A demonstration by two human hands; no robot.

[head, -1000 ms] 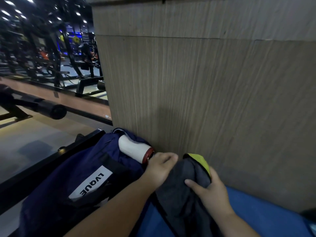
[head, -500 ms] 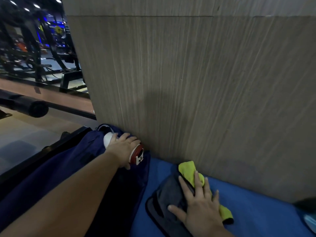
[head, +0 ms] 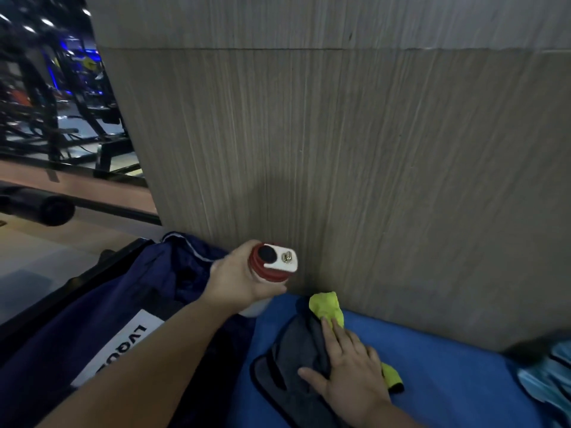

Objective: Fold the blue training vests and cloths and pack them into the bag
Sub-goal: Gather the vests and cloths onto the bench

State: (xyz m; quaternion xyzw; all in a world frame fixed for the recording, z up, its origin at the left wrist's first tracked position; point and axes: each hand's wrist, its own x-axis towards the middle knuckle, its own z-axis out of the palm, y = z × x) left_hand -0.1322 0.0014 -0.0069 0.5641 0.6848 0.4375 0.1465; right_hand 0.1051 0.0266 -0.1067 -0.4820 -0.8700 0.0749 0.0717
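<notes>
A navy bag [head: 92,304] with a white label lies open at the lower left. My left hand [head: 238,279] grips a white bottle with a red cap [head: 275,262] and holds it upright just above the bag's right edge. A folded grey and yellow-green cloth [head: 296,350] lies on the blue mat [head: 448,366] to the right of the bag. My right hand [head: 349,369] rests flat on that cloth with fingers spread. A light blue cloth [head: 550,378] shows at the right edge, partly cut off.
A tall wood-grain wall [head: 340,149] rises directly behind the mat and bag. A black metal rail [head: 61,291] runs along the bag's left side. Gym machines [head: 61,103] and a black padded roller [head: 46,205] stand beyond at the left.
My left hand took hold of the bottle in the bag and lifted it upright. My right hand laid the grey and yellow cloth on the mat and pressed flat on it.
</notes>
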